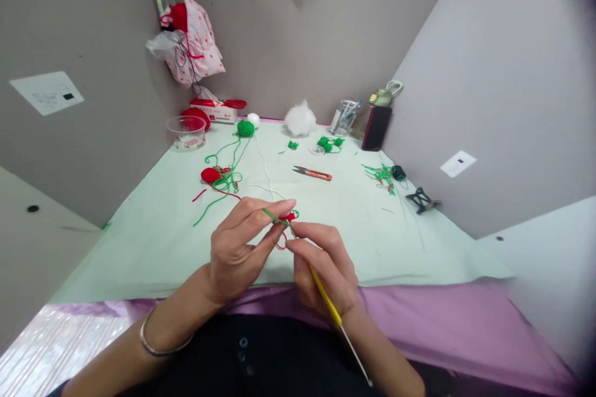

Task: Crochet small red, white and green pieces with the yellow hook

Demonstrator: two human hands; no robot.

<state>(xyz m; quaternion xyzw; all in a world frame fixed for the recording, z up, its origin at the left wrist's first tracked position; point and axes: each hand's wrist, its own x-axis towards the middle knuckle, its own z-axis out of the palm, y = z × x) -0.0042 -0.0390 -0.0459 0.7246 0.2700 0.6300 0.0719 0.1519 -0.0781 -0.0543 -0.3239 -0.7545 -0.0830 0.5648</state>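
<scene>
My left hand (246,242) pinches a small red, white and green crochet piece (291,216) above the table's near part. A strand of green yarn (272,217) runs over its fingers. My right hand (323,267) is closed around a crochet hook (326,298) with a yellow grip, and its metal tip meets the piece between the two hands. The hook's other metal end points down past my right wrist. A loop of red yarn (281,245) hangs below the piece. Fingers hide much of the piece.
Tangled yarn beside a red ball (211,175) lies left; a green ball (245,128) sits behind. Thread snips (313,173) rest mid-table. Farther back are white stuffing (300,119), a pen cup (345,118), a phone (377,128) and a plastic tub (186,133). A black stand (421,200) is right.
</scene>
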